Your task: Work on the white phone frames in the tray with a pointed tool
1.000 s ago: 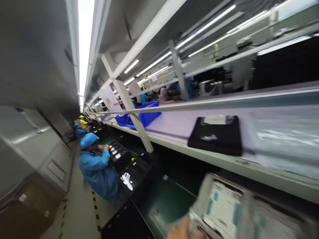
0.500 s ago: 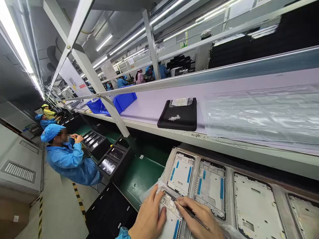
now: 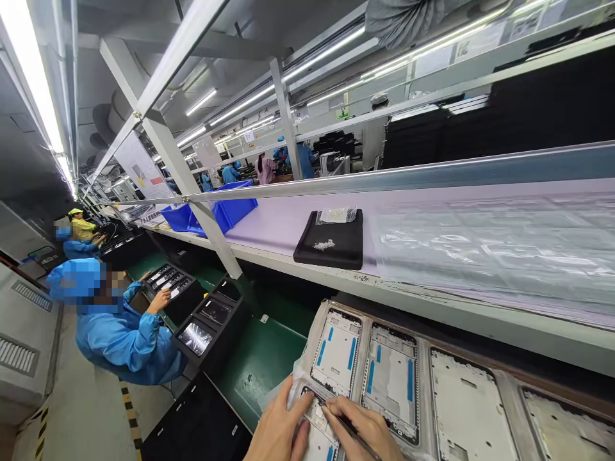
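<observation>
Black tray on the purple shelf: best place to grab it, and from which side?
Grip the black tray by its near long edge, from the front. It lies flat with that edge close to the lip of the shelf. A clear bag sits on the far edge and loose white bits mid-tray, so keep it level.

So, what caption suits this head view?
Two hands, right hand holding tweezers, work on a phone frame in a tray.

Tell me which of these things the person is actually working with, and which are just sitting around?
In use:
left hand, pressing on the near phone frame
right hand, holding thin tweezers
clear tray of phone frames

Lying about:
black pad with small white bits, on the shelf
blue bins
stacked clear trays
co-worker's black trays
</observation>
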A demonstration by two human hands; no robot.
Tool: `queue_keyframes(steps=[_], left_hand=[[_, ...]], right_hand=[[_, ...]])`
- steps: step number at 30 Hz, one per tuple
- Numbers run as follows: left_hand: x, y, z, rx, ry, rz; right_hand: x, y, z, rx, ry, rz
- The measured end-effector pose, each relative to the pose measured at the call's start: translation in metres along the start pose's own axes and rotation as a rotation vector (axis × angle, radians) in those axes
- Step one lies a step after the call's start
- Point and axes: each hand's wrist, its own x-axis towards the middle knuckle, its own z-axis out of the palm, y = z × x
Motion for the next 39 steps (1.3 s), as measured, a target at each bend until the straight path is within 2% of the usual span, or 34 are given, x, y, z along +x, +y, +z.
queue_keyframes(steps=[10, 21, 28, 34, 39], left_hand=[[0.001, 0.012, -0.009, 0.267, 0.015, -0.012], [-0.002, 0.015, -0.011, 0.192, 0.071, 0.000], [-0.001, 0.015, -0.014, 0.150, 0.067, 0.016], [0.004, 0.021, -0.022, 0.211, 0.006, 0.015], [0.005, 0.020, -0.019, 0.216, -0.001, 0.012]], right_hand=[[-0.004, 0.001, -0.002, 0.057, -0.043, 0.062], [-0.001, -0.004, -0.009, 0.016, -0.096, 0.099], [-0.002, -0.002, -0.009, -0.046, -0.030, 0.063], [-0.004, -0.006, -0.007, -0.027, -0.018, -0.006], [-0.006, -0.003, -0.006, -0.029, 0.014, -0.081]])
